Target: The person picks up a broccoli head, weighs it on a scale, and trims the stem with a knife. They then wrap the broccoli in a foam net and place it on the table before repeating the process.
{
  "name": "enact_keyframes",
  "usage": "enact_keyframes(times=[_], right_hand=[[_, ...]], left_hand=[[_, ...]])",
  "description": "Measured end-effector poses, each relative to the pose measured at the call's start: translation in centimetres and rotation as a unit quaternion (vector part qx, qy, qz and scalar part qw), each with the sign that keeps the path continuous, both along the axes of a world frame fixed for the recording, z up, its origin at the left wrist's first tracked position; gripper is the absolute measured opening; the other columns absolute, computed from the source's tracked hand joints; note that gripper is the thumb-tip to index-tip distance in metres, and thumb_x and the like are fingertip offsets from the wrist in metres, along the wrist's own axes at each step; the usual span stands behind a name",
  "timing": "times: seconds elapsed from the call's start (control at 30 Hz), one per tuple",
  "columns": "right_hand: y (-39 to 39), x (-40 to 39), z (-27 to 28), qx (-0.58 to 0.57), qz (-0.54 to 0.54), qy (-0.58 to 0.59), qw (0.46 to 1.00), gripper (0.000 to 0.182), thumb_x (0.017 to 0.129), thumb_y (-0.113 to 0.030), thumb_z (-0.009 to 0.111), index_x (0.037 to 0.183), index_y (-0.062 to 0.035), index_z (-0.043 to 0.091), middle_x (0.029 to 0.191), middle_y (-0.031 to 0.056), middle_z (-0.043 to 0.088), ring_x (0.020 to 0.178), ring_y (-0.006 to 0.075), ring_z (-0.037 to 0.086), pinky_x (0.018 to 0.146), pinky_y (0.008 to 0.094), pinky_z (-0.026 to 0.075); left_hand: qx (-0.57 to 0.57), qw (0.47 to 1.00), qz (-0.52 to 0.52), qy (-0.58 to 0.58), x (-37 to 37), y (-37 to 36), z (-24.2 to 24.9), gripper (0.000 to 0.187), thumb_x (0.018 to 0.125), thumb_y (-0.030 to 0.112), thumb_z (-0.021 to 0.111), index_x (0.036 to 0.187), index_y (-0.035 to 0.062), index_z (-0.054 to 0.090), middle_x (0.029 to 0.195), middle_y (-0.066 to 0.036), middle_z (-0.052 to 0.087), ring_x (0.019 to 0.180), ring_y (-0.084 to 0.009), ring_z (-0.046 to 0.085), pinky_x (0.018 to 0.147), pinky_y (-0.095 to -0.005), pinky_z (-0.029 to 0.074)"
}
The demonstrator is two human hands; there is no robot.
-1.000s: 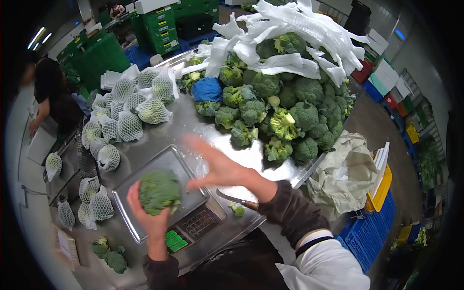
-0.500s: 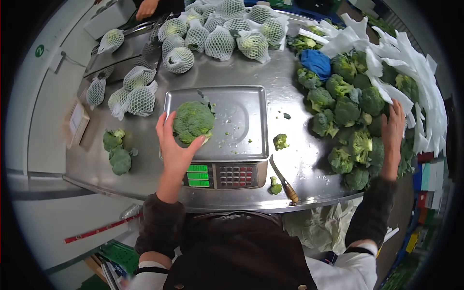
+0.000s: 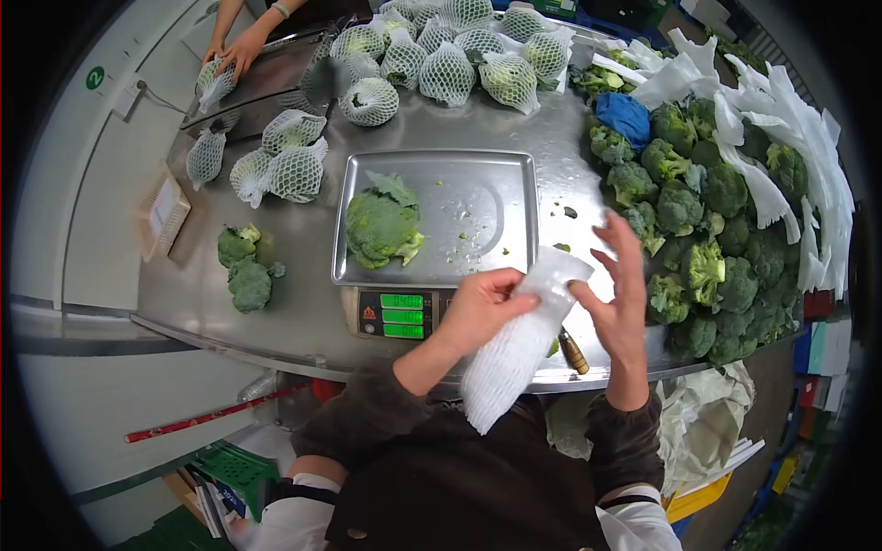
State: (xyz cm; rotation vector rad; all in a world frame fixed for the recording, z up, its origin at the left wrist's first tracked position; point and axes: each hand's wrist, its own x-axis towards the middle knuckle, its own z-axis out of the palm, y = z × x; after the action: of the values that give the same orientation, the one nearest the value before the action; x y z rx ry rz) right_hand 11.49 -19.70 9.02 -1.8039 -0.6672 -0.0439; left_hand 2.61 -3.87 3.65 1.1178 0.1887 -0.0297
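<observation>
A white foam sleeve (image 3: 514, 358) is held by the left hand (image 3: 491, 303) over the near right corner of the scale (image 3: 367, 328), its upper end pinched between thumb and fingers, its lower end left hanging past the desk (image 3: 303, 239) edge. The fingers of the right hand (image 3: 611, 294) are spread and unclenched just right of the scale, the thumb held at the sleeve's upper end; whether the sleeve is gripped by that thumb cannot be told.

A broccoli head (image 3: 381, 230) is set on the left part of the scale's tray, untouched by either hand, with green crumbs (image 3: 464, 236) scattered to its right. The scale's display (image 3: 402, 317) is lit green; its keypad is mostly covered by the left hand. To the right of the scale, a wooden-handled knife (image 3: 574, 354) is partly hidden by the sleeve, and a heap of broccoli (image 3: 726, 266) is piled farther out, topped by loose foam strips (image 3: 813, 184), with a blue bundle (image 3: 623, 119) at its far left.

Small broccoli pieces (image 3: 246, 275) are laid left of the scale. Netted broccoli (image 3: 447, 73) is grouped behind it; far beyond its left corner, another netted head (image 3: 214, 83) is touched by a co-worker's hands (image 3: 243, 46).
</observation>
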Motion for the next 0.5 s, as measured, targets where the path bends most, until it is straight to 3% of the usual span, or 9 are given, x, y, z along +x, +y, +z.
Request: enact_keyframes(times=[0.1,0.13,0.17,0.23,0.27,0.3,0.37,0.4,0.5], right_hand=[[1.0,-0.9,-1.2,-0.064,0.076,-0.013,0.995,0.044,0.071,-0.004,0.073,0.112,-0.0009,0.058,0.093,0.0069,0.063,0.083,0.0189,0.059,0.073,0.0282,0.046],[1.3,-1.1,-1.8,-0.022,0.024,-0.012,0.999,0.03,0.079,-0.006,0.067,0.108,0.0003,0.062,0.082,0.0034,0.064,0.072,0.0133,0.059,0.067,0.0246,0.047],[1.4,-1.2,-1.8,-0.024,0.026,-0.014,0.999,0.03,0.079,-0.006,0.067,0.108,0.0003,0.062,0.082,0.0034,0.064,0.072,0.0133,0.059,0.067,0.0246,0.047],[1.8,-1.5,-2.0,0.162,-0.039,0.308,0.937,0.03,0.086,-0.01,0.061,0.114,0.0003,0.06,0.088,0.0034,0.065,0.074,0.0083,0.058,0.067,0.0217,0.047],[2.1,-1.9,-3.2,0.145,-0.032,0.334,0.931,0.03,0.091,-0.012,0.055,0.118,-0.0001,0.058,0.088,0.0033,0.064,0.072,0.0053,0.057,0.066,0.0194,0.047],[2.6,-3.0,-4.0,0.125,-0.013,0.388,0.913,0.03,0.088,-0.009,0.056,0.117,-0.0019,0.059,0.092,0.0035,0.064,0.079,0.0065,0.057,0.068,0.0209,0.047],[3.9,-5.1,-5.6,0.028,0.047,0.201,0.978,0.033,0.086,-0.007,0.059,0.118,-0.0043,0.059,0.096,0.0031,0.063,0.086,0.0102,0.056,0.072,0.0222,0.047],[3.8,-5.5,-5.4,0.028,0.04,0.202,0.978,0.033,0.086,-0.007,0.059,0.118,-0.0043,0.059,0.096,0.0031,0.063,0.086,0.0102,0.056,0.072,0.0222,0.047],[3.3,-6.2,-4.8,-0.081,0.099,0.107,0.986,0.037,0.084,-0.006,0.061,0.121,-0.0061,0.056,0.101,0.0053,0.06,0.091,0.0145,0.056,0.075,0.0245,0.047]], left_hand=[[-0.041,0.999,-0.006,-0.002,-0.4,-0.6,0.6,0.016,0.083,0.003,0.063,0.097,-0.0028,0.062,0.08,-0.002,0.064,0.071,-0.0062,0.059,0.063,-0.0207,0.047],[-0.06,0.996,-0.053,0.036,-0.7,0.1,0.5,0.024,0.089,0.017,0.058,0.105,-0.0013,0.06,0.087,-0.005,0.064,0.077,-0.0078,0.06,0.068,-0.022,0.048],[-0.062,0.996,-0.05,0.034,-0.8,0.2,0.5,0.024,0.089,0.017,0.058,0.105,-0.0013,0.06,0.087,-0.005,0.064,0.077,-0.0078,0.06,0.068,-0.022,0.048],[-0.217,0.973,-0.004,0.071,-1.3,0.4,0.8,0.039,0.095,0.032,0.048,0.115,0.0001,0.055,0.101,-0.008,0.061,0.089,-0.0099,0.059,0.074,-0.024,0.048],[-0.189,0.981,-0.023,0.043,-1.6,0.2,-0.2,0.05,0.096,0.042,0.041,0.124,0.0012,0.048,0.111,-0.01,0.056,0.1,-0.0115,0.056,0.079,-0.0259,0.047],[-0.222,0.972,-0.009,0.079,-1.8,-0.1,-1.0,0.045,0.096,0.035,0.044,0.126,0.0015,0.046,0.111,-0.007,0.056,0.102,-0.0112,0.054,0.081,-0.0263,0.047],[-0.18,0.978,-0.009,0.106,-2.6,0.5,-0.1,0.039,0.096,0.021,0.046,0.127,-0.0009,0.043,0.118,-0.01,0.055,0.101,-0.0165,0.057,0.087,-0.0296,0.047],[-0.122,0.985,-0.05,0.107,-3.0,1.1,-1.2,0.039,0.091,0.008,0.051,0.127,-0.0003,0.043,0.119,-0.009,0.055,0.1,-0.0148,0.057,0.086,-0.0288,0.047],[-0.103,0.993,0.015,0.054,-5.0,2.3,-1.2,0.04,0.084,0.003,0.056,0.123,-0.0006,0.049,0.116,-0.008,0.057,0.099,-0.0137,0.057,0.085,-0.0277,0.048]])
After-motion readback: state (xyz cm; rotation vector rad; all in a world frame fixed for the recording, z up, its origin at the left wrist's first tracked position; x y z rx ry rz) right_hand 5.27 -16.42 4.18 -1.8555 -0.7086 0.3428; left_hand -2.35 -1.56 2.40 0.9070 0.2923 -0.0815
